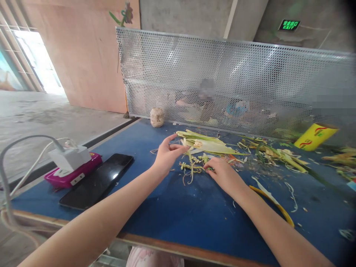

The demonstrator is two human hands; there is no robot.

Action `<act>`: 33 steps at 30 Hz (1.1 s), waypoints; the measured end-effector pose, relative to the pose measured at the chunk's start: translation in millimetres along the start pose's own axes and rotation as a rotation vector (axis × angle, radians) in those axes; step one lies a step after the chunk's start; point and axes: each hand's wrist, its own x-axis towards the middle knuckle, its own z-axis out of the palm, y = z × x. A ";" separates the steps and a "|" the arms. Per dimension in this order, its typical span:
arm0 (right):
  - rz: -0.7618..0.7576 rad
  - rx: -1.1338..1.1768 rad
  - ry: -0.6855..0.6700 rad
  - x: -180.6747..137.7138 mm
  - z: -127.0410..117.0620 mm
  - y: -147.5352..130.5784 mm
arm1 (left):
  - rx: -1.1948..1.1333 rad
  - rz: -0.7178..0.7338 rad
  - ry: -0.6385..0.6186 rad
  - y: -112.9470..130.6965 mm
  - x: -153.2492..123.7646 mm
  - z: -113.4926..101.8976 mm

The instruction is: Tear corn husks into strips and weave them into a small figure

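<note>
A bundle of pale green, leaf-like corn husks (217,145) lies on the blue tabletop, its cut ends toward the left. My left hand (167,154) grips those ends between the thumb and fingers. Just below the bundle are curly green strands (191,167), twisted like tendrils. My right hand (222,174) is at their right side, fingers curled and pinched together on a bit of the strands. The fingertips partly hide what they hold.
At left lie a black phone (97,181) and a magenta power strip (73,170) with a white charger (69,157). A whitish roll (157,117) stands at the back. Rightward are husk scraps (280,157), a yellow cylinder (315,137) and a yellow-brown strip (274,204). Perforated metal panel (172,66) behind; people beyond.
</note>
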 end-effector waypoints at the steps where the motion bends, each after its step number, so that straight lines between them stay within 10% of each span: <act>1: 0.013 0.011 0.001 0.2 -1.9 -0.3 | 0.007 -0.004 0.000 -0.4 -0.3 0.5; 25: 0.039 0.138 -0.030 2.5 9.3 0.7 | -0.123 0.137 0.049 5.1 4.0 -1.9; 33: 0.170 0.143 0.259 0.5 -4.6 8.2 | -0.195 0.237 0.184 9.0 7.5 -7.4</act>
